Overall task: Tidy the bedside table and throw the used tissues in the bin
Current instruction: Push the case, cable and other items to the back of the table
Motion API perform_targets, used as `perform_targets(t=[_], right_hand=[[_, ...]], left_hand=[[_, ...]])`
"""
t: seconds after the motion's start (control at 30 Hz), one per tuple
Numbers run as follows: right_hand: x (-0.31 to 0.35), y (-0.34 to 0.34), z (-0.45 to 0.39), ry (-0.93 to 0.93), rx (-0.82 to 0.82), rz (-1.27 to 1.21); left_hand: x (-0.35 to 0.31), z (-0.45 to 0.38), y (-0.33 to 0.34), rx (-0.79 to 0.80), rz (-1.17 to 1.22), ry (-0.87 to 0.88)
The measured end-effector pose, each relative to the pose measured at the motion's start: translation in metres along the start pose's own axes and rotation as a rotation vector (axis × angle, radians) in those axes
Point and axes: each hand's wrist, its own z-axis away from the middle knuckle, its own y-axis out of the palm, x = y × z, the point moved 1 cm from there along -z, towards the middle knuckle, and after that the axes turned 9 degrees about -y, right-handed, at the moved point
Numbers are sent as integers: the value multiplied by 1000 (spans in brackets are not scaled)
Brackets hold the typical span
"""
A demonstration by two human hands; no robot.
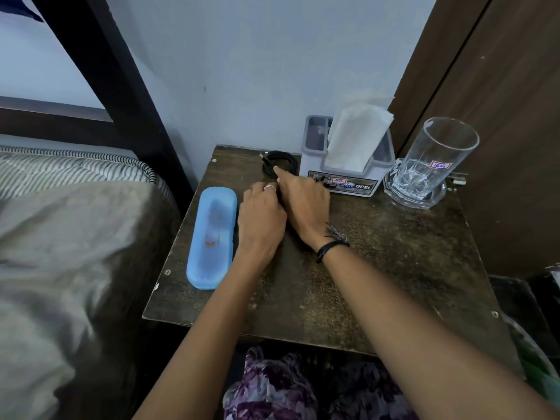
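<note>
A dark, worn wooden bench (378,268) fills the centre of the frame. A long pale blue plastic case (212,237) with rounded ends lies flat along its left edge, lid closed. At the upper middle, a black cable (280,162) sits coiled in a loop near the back edge. Just right of it stands a grey tissue holder (345,177) with a white tissue (357,137) sticking up. At the upper right, a clear glass mug (433,165) stands upright in the back corner.
</note>
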Motion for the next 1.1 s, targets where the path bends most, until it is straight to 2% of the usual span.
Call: perform_targets(t=[0.2, 0.27, 0.37, 0.47, 0.53, 0.6, 0.73, 1.1], right_hand=[[19, -20, 50, -31, -61, -470], [33, -25, 70, -60, 5, -598], [55, -26, 93, -90, 153, -707], [69, -24, 103, -167, 194, -547], [77, -24, 105, -214, 181, -422], [80, -21, 105, -231, 152, -362], [79, -13, 97, -160, 79, -335], [64, 2, 28, -38, -3, -203]], left_hand=[[9, 50, -40, -106, 178, 181], [26, 79, -59, -143, 229, 153], [63, 112, -80, -168, 282, 3], [92, 127, -89, -156, 405, -166], [95, 131, -89, -65, 572, -233], [95, 132, -82, -9, 626, -227], [95, 115, -74, -38, 630, -240], [83, 25, -68, 0, 495, -103]])
